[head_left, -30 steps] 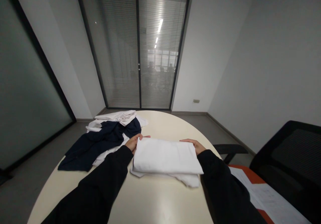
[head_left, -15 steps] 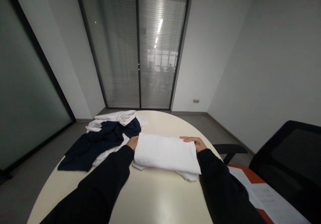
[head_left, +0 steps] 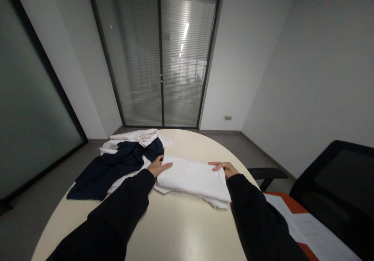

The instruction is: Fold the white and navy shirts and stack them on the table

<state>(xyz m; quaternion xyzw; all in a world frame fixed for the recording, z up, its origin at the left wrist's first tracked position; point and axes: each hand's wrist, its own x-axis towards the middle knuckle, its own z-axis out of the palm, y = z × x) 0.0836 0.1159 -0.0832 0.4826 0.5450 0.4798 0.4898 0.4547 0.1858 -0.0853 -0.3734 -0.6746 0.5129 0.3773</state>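
A white garment (head_left: 191,177), folded into a flat rectangle of several layers, lies on the table in front of me; its exact kind does not show. My left hand (head_left: 158,166) grips its far left corner, thumb on top and the other fingers mostly hidden behind the edge. At the far right corner my right hand (head_left: 226,168) holds the cloth the same way, thumb and fingers around the edge. The lower layers stick out a little along the near edge, most at the right.
Left of the folded cloth is a loose pile with a dark navy garment (head_left: 117,167) and white garments (head_left: 137,136). The round cream table (head_left: 181,230) is beneath everything. At the right stand a black mesh chair (head_left: 341,179) and papers (head_left: 309,226) on an orange surface.
My left thumb has come over onto the top of the cloth. My right hand has shifted slightly left, and the cloth's near right corner has drawn in a little.
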